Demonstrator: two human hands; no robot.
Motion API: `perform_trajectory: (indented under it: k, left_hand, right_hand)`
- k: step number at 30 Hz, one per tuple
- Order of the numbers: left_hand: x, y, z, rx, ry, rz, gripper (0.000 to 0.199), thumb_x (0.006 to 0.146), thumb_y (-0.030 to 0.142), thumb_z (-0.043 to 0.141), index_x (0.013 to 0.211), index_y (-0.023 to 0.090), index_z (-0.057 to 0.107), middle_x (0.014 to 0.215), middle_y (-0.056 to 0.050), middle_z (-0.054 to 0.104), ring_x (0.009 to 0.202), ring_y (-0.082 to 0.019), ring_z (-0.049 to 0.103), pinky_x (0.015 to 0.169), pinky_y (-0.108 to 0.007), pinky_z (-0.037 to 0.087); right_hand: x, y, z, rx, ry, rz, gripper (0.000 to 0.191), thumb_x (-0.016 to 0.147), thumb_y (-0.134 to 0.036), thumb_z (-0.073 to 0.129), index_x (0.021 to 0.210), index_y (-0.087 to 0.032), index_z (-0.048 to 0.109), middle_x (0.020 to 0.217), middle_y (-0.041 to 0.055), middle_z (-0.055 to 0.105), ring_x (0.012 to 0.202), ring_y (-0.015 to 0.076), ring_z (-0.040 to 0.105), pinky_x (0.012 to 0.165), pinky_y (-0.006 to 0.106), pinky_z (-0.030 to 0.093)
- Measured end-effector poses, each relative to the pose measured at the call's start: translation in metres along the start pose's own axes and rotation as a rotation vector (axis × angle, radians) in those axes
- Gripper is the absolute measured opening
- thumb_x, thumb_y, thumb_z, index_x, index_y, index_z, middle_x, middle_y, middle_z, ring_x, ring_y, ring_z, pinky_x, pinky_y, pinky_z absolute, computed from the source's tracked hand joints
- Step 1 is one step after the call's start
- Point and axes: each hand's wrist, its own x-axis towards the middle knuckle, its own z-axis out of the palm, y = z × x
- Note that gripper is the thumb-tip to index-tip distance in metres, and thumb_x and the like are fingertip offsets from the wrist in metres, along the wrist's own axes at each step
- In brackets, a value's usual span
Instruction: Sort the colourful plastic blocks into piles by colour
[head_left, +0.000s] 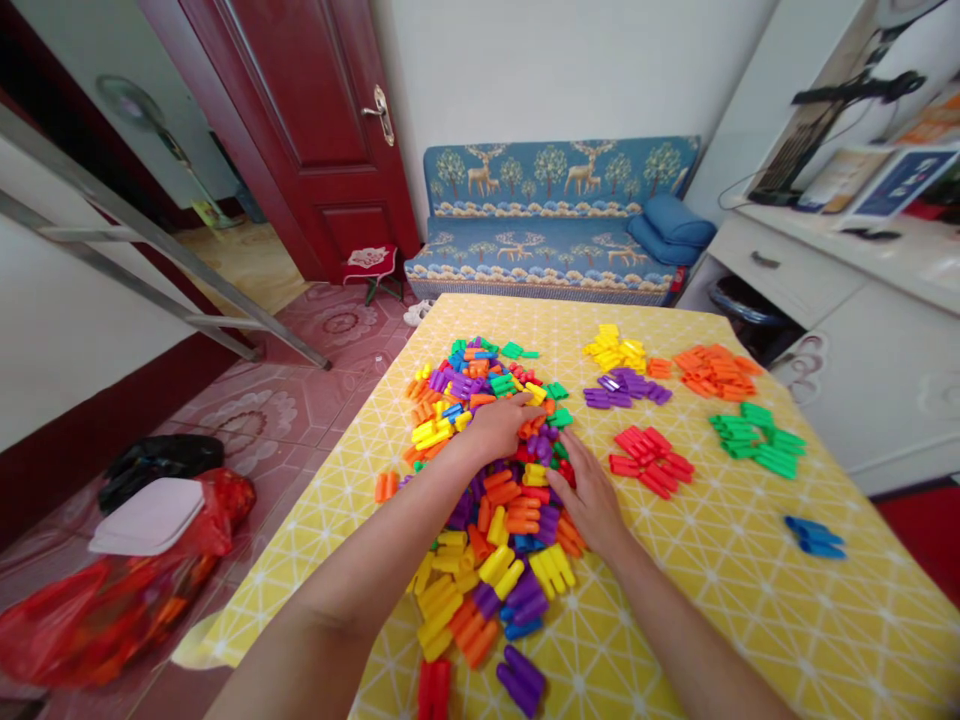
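Plastic pieces (521,515) lie in a big mixed heap on the yellow patterned tablecloth (292,600), right under the person's two hands. From where I'm standing, they look like short, round-ended tubes, many joined side by side, in orange, yellow, purple, green, blue and red. Sorted clusters sit on the right of the table: a yellow one (615,350), a purple one (626,388), an orange one (716,372), a red one (651,462), a green one (757,440) and a small blue one (815,537).

Down on the floor, a see-through red bag (97,620) has orange and red stuff showing inside, near a white plastic lid or tray (150,515) and a black bag (161,465).

The left hand (504,428) reaches into the heap, fingers partly bent over orange pieces; I can't tell whether it grips any. The right hand (589,490) is open, fingers apart, against the heap's side.
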Motion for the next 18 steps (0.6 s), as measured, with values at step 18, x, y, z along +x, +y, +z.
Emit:
perform_trajectory:
  k: [18]
  left_hand:
    - [-0.065,0.027,0.011,-1.107,0.319,-0.074,0.034,0.091,0.045,0.048,0.093,0.014,0.060,0.074,-0.003,0.066,0.066,-0.015,0.059,0.061,-0.024,0.046]
  right_hand:
    - [-0.001,-0.006,-0.005,0.013,0.055,-0.067,0.059,0.092,-0.047,0.046,0.144,-0.023,0.033,0.148,0.0124,0.038,0.136,0.0272,0.036,0.109,0.051,0.034]
